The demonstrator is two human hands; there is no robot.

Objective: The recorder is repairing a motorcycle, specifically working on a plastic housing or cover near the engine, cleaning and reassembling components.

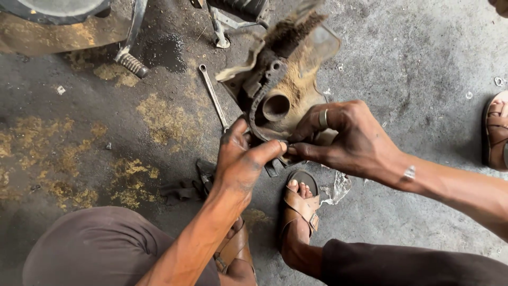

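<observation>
- The left hand [241, 161] comes up from the bottom of the view, forearm bare and smeared with dark grease, back of the hand toward the camera.
- Its thumb stretches right, tip pressed near the right hand's fingertips.
- The right hand [346, 137] enters from the right edge, wrist bent, fingers [301, 151] curled and pinched together.
- Both hands meet at their tips, closed in a pinch.

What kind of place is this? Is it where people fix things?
Probably a motorbike repair shop floor. A spanner lies on stained concrete, and both greasy hands, left hand and right hand, work on a dirty engine cover.
</observation>
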